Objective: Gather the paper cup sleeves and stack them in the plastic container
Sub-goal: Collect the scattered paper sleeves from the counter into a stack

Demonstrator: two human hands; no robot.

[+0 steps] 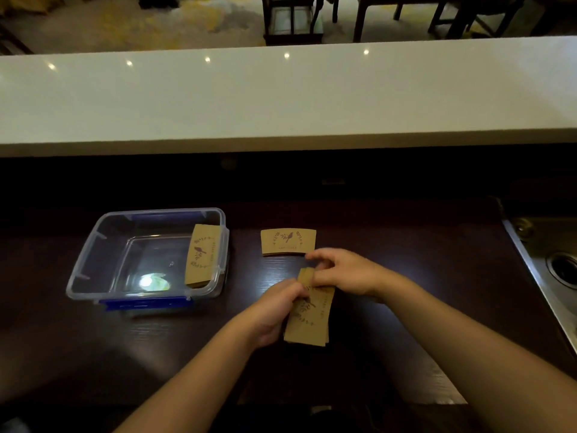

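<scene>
Both hands (274, 310) (340, 273) grip sleeves (309, 317) (stacked).

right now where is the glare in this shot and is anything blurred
Head view: a bright glare patch sits on the floor of the plastic container, and small light spots dot the white counter. The right hand is slightly motion-blurred above the sleeves in hand; the dark worktop is dim, and wide-angle distortion bows the counter's edges.
</scene>
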